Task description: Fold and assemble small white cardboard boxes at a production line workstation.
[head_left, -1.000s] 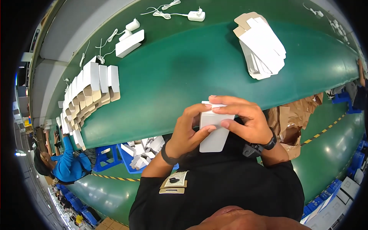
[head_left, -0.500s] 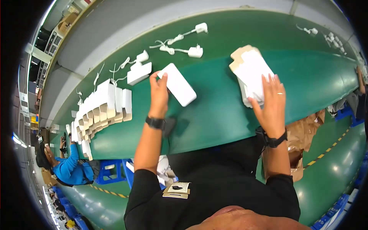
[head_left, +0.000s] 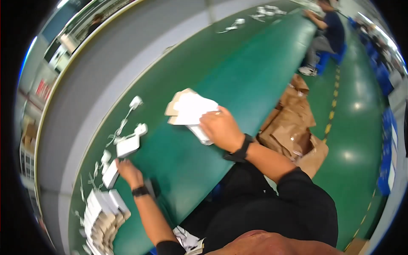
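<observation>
My left hand [head_left: 131, 173] is at the left of the bench, its fingers closed at the upper corner of a small white box [head_left: 110, 175]. Another closed white box [head_left: 127, 146] lies just beyond it, beside a white plug adapter [head_left: 141, 128]. My right hand [head_left: 223, 129] rests on a pile of flat white cartons [head_left: 194, 108] with tan inner flaps. Its fingers are bent over the near right edge of the top one, with the thumb hidden. Motion blurs both hands.
Open white cartons [head_left: 102, 212] stand in a curved row at lower left. Several white adapters with cords [head_left: 136, 102] lie along the green bench [head_left: 238, 76]. A brown paper bag [head_left: 293, 131] stands on the floor at right. A person [head_left: 329, 29] sits at the far end.
The view has swung to the right. The white box from my left hand now lies on the bench, and that hand is at the neighbouring box. My right hand's fingers have bent on the pile.
</observation>
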A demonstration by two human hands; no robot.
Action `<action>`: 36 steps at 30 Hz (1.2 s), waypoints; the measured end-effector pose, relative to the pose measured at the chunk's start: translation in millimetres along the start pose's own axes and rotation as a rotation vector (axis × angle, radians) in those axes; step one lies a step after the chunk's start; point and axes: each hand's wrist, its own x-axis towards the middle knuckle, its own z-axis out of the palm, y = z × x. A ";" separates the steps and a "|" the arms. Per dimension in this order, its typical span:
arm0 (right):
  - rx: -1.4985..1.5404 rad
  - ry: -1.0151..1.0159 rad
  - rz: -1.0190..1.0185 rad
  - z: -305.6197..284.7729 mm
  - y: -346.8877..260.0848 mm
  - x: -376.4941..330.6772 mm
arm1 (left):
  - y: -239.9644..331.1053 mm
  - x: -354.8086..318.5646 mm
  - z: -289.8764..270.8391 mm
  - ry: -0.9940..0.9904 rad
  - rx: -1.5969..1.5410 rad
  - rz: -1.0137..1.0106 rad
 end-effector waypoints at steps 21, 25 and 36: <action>0.787 -0.563 0.106 -48.3 -33.2 -35.9 | 153.6 -270.8 166.2 -0.970 -0.091 -0.401; 0.764 -0.772 0.002 -47.7 -29.4 -30.1 | 166.6 -276.1 183.7 -0.779 -0.251 -0.488; 0.618 -1.053 -0.026 -75.7 -16.6 -17.4 | 155.0 -277.0 199.1 -0.833 -0.302 -0.468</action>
